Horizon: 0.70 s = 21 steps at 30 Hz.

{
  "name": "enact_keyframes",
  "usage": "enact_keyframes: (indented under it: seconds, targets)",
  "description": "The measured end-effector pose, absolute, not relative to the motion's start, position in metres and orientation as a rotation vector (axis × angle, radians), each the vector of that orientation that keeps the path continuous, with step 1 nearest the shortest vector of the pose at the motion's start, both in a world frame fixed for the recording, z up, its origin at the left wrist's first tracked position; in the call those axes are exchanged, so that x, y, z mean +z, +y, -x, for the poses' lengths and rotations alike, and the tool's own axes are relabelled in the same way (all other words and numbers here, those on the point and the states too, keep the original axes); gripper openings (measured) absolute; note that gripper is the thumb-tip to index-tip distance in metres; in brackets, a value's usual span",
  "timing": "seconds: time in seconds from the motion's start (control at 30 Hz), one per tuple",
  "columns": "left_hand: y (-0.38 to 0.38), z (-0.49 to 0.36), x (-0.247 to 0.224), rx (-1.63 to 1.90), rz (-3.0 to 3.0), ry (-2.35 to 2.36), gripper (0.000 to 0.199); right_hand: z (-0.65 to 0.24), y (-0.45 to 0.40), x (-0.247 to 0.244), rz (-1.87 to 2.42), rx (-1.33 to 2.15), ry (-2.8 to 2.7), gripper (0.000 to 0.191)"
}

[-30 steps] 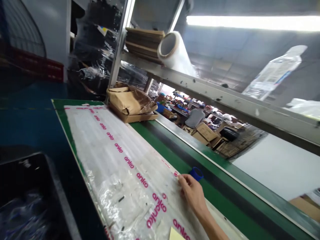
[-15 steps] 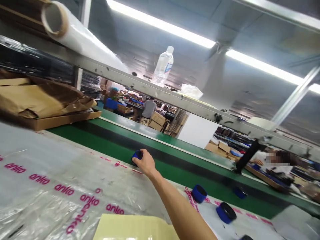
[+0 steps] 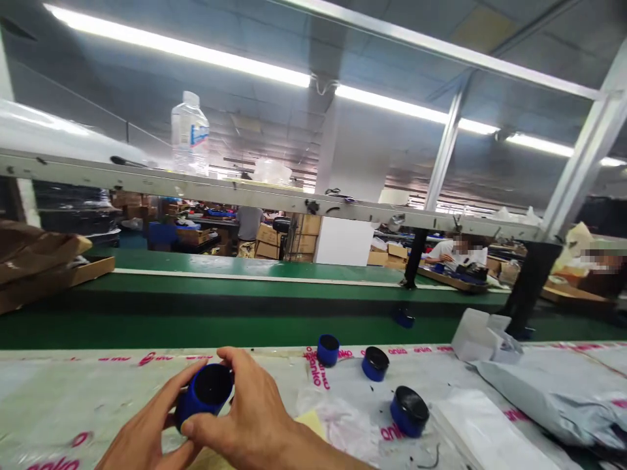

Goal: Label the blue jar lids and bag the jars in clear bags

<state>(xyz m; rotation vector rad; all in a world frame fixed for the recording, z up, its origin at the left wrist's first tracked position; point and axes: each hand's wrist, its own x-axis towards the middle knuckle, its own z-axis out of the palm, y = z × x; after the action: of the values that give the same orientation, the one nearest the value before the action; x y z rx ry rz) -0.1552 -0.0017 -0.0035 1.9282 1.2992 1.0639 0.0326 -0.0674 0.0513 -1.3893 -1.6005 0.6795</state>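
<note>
both bare hands are up close in front of the person, low and left of centre, curled around one blue piece (image 3: pixel 202 395) with a black inside. the left hand (image 3: pixel 147 424) comes up from the bottom edge, its fingers lying along the piece's left side. the right hand (image 3: pixel 255 408) reaches in from the right, palm turned inward, thumb pressed on the near side and forefinger bent by the far rim. so both grips are narrow, closed on that same piece, its dark mouth tipped up.

i can't make out the left fingertips behind it, nor whether its base touches the printed plastic sheet (image 3: pixel 279 385) below. the left wrist is cut off by the bottom edge, and so is the right forearm. under that forearm, a yellow sheet (image 3: pixel 312 421) is mostly covered. farther back, a small blue-and-black piece (image 3: pixel 405 318) on the green belt (image 3: pixel 274 329) is blurred.
</note>
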Motion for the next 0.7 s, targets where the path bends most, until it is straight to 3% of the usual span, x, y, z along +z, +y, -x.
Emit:
enact_keyframes:
  seconds: [0.13, 0.3, 0.4, 0.7]
  targets:
    - [0.003, 0.102, 0.005, 0.975, -1.992, 1.170, 0.069, -0.074, -0.084, 0.046, 1.429, 0.622, -1.538, 0.080]
    - [0.012, 0.065, 0.013, 0.842, -1.983, 1.095, 0.070, -0.147, -0.080, 0.041, 1.622, 0.151, -1.703, 0.051]
    - [0.018, 0.050, 0.021, 0.748, -1.930, 1.068, 0.075, -0.193, -0.070, 0.046, 1.869, -0.027, -1.685, 0.043]
    - [0.034, 0.031, 0.023, 0.636, -1.878, 1.025, 0.065, -0.242, -0.054, 0.040, 2.137, 0.047, -1.651, 0.050]
